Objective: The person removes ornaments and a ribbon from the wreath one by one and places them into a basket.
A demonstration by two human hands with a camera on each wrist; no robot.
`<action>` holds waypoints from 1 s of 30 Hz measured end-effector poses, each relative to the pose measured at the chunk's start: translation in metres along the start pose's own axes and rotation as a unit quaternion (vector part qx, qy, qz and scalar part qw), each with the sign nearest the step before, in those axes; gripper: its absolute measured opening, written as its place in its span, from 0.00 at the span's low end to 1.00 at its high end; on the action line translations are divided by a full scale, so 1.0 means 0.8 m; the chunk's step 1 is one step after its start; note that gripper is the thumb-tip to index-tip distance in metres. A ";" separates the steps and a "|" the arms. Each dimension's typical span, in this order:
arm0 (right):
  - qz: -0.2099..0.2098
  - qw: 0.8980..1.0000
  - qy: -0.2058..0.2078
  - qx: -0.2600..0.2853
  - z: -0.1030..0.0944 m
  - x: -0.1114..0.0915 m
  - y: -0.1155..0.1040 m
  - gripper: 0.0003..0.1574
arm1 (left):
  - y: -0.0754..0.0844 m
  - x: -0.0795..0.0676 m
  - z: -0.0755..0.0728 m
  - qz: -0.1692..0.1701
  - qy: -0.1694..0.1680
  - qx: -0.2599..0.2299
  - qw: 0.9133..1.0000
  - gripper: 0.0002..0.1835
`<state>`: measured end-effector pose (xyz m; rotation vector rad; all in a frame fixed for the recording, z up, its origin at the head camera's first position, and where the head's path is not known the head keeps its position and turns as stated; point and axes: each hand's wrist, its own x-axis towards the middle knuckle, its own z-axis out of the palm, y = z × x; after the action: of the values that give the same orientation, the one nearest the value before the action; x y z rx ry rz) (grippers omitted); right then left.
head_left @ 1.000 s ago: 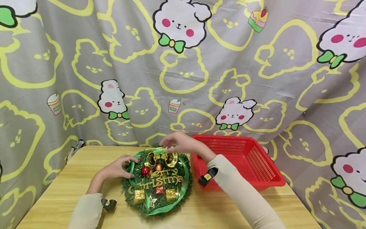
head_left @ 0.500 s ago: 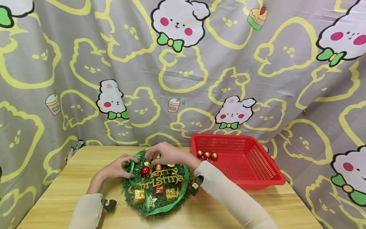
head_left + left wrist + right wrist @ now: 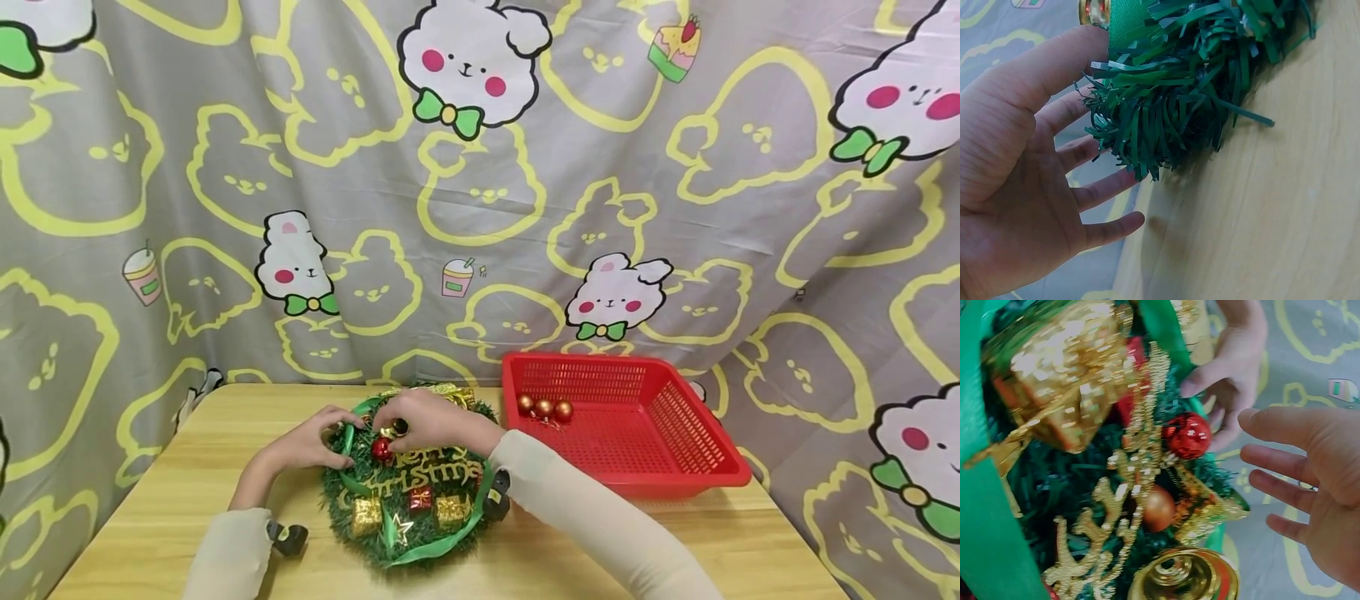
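Note:
A round green Christmas wreath [image 3: 348,525] lies on the table, trimmed with green ribbon, gold "Merry Christmas" lettering [image 3: 423,477] and small gift boxes. My left hand [image 3: 311,437] holds its left edge, thumb on the ribbon side and fingers behind the tinsel [image 3: 1154,119]. Over the wreath's upper part is my right hand [image 3: 427,423], beside a shiny red ball [image 3: 382,449]. In the right wrist view that hand [image 3: 1329,469] has its fingers spread with nothing between them. Close to it are the red ball [image 3: 1188,435], a copper-coloured ball [image 3: 1159,508] and gold bells [image 3: 1191,575].
To the right of the wreath stands a red plastic basket [image 3: 660,492], with 3 copper-gold balls [image 3: 544,408] in its left end. Behind the wooden table [image 3: 165,508] hangs a grey patterned curtain [image 3: 480,200].
My right hand has moved left and down across the wreath, from the right bell to beside the red ball. The balls in the basket are uncovered from behind my forearm. My left hand stays put.

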<state>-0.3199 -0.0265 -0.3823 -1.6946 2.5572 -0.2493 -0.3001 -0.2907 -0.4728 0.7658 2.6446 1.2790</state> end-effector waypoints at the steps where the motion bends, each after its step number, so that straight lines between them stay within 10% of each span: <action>1: -0.002 1.000 0.003 -0.018 0.003 0.001 0.000 0.21 | 0.000 0.000 0.000 -0.003 -0.001 -0.002 1.000 0.30; 30: 0.001 0.976 0.052 -0.213 0.051 0.010 0.007 0.26 | 0.001 -0.001 -0.001 0.001 -0.001 0.004 1.000 0.30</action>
<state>-0.3222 -0.0361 -0.4231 -1.8469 2.8449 0.2364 -0.2993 -0.2915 -0.4721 0.7720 2.6490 1.2692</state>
